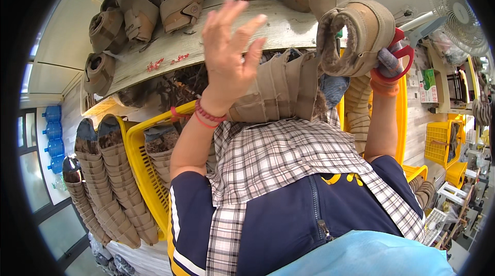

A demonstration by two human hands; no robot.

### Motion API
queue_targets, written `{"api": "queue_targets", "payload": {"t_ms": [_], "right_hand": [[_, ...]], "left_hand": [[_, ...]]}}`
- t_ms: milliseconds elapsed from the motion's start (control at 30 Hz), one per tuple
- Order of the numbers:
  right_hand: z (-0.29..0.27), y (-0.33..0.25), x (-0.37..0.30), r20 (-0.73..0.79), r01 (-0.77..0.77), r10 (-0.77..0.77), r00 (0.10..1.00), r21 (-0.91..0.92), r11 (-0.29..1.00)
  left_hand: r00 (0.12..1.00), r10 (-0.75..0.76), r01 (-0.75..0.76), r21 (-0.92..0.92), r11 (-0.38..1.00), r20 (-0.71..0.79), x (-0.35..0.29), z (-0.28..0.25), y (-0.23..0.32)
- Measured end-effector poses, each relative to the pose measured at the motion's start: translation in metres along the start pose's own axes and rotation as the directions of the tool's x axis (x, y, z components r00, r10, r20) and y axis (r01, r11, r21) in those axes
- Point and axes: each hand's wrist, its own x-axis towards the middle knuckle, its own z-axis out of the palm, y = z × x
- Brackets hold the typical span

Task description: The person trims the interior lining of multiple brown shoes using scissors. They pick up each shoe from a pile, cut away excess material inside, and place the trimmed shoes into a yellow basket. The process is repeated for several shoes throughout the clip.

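Observation:
My left hand (229, 54) is raised over the near edge of the workbench, fingers spread and holding nothing. A red beaded bracelet is on that wrist. On the right, my right hand (388, 70) is mostly hidden behind a beige fur-lined shoe upper (379, 21), which it seems to grip, its round furry opening facing left. Red-handled scissors (409, 61) are at the same hand, a grey-covered finger by their loop; their blades are hidden. Below, against my checked apron, a nested stack of beige shoe uppers (278, 90) lies sideways.
A worn pale workbench (278, 23) carries several beige uppers (185, 8) along its far side. Red scraps (162, 63) lie near its edge. To the left, a yellow basket (135, 147) stands by tall stacks of uppers (111, 173). A white fan (456, 10) is at upper right.

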Motion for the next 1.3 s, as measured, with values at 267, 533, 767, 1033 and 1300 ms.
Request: {"api": "queue_targets", "payload": {"t_ms": [267,533,767,1033,1300], "right_hand": [[0.042,-0.073,-0.045,-0.232,-0.253,0.13,0.964,-0.653,0.714],[0.026,0.028,-0.118,-0.132,-0.455,0.458,0.879,-0.522,0.722],[0.041,0.095,-0.123,-0.072,-0.477,0.472,0.879,-0.189,0.859],[0.012,0.083,-0.161,-0.07,-0.342,0.346,0.936,-0.426,0.838],[-0.023,0.063,-0.161,-0.47,-0.431,0.342,0.814,-0.094,0.897]], "left_hand": [[0.827,-0.162,0.26,-0.111,0.959,0.538,-0.031,0.07,-0.004],[0.592,-0.075,0.263,-0.104,0.959,0.802,-0.042,0.115,0.007],[0.582,-0.084,0.352,-0.158,0.922,0.809,-0.043,0.118,-0.005],[0.898,-0.197,0.33,-0.307,0.893,0.392,-0.008,0.075,-0.092],[0.219,-0.761,0.541,-0.573,0.616,-0.611,0.096,-0.071,-0.309]]}}
